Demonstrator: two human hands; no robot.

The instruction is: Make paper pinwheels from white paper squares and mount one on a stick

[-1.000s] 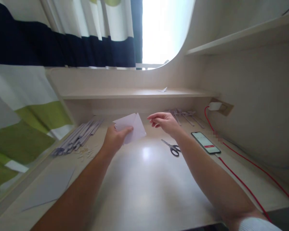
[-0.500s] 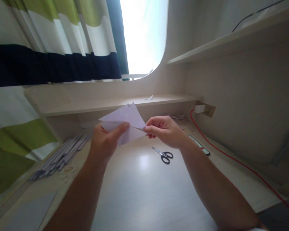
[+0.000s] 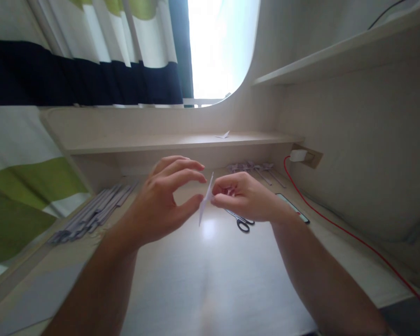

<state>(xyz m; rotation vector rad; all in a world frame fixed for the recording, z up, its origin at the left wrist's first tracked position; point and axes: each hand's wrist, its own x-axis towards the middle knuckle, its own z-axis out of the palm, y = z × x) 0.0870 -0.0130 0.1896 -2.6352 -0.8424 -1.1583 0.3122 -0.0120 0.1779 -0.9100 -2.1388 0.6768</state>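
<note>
You hold a folded piece of white paper (image 3: 206, 198) up above the desk, turned so that you see it almost edge-on, as a thin pale sliver. It stands nearly upright, its top tipped slightly toward 1 o'clock and its pointed lower end toward 7 o'clock. It sits at the centre of your view, pinched between the fingertips of both hands.
</note>
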